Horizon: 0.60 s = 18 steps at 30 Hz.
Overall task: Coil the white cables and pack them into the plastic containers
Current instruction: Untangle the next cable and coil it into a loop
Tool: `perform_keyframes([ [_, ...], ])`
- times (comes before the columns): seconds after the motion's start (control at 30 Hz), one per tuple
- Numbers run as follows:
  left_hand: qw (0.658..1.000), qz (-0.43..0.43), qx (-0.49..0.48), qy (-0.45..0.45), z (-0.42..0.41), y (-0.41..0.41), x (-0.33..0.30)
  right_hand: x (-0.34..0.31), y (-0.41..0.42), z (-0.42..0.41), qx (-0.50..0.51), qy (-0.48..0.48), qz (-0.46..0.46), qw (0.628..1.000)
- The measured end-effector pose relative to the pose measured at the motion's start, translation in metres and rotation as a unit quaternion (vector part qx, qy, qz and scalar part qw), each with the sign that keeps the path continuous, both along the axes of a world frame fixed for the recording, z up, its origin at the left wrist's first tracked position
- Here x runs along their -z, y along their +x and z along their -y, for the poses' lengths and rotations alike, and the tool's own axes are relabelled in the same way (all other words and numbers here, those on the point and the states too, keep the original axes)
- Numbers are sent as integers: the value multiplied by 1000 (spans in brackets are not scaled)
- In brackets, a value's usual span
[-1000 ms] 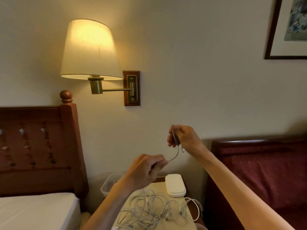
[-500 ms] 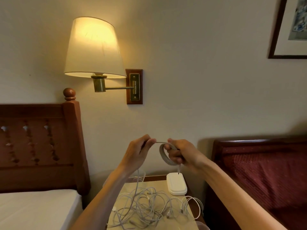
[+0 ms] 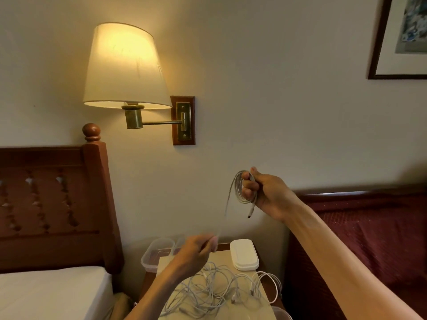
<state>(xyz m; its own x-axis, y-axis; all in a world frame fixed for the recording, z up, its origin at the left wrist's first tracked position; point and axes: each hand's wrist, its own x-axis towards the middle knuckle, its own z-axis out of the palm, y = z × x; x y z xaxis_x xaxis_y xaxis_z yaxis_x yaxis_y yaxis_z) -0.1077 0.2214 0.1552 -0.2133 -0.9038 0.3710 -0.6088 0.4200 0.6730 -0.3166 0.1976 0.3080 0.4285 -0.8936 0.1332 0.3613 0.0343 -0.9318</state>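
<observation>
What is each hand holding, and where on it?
The right hand grips a coiled white cable by its loops. The left hand pinches the cable's loose trailing end, though blurred.

From my feed this looks like a bedroom, likely a hotel room. A wooden headboard (image 3: 53, 204) with a knob post stands over a white mattress (image 3: 50, 294) on one side, and a second bed (image 3: 369, 239) in dark red cover sits on the other. Between them I see a small counter (image 3: 254, 303). A lit brass swing-arm lamp (image 3: 126, 65) is mounted on the cream wall (image 3: 277, 88), near a framed picture (image 3: 402, 38).
</observation>
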Motion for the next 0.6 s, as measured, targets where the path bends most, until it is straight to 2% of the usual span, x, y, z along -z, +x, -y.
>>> perform_keyframes([
  [0.1,992,85,95,8,-14,-19,-38,15,10,3,70,-120,-158,978],
  [0.17,991,34,125,-20,-21,-23,-60,29,18,5,108,-212,-261,936],
  [0.23,990,-24,119,-65,-22,-19,-74,42,21,6,127,-256,-311,907],
  [0.43,985,-37,52,-159,-15,-5,-81,62,25,-2,82,-330,-351,872],
  [0.6,981,-27,26,-192,-3,1,-81,57,27,-6,34,-237,-307,921],
])
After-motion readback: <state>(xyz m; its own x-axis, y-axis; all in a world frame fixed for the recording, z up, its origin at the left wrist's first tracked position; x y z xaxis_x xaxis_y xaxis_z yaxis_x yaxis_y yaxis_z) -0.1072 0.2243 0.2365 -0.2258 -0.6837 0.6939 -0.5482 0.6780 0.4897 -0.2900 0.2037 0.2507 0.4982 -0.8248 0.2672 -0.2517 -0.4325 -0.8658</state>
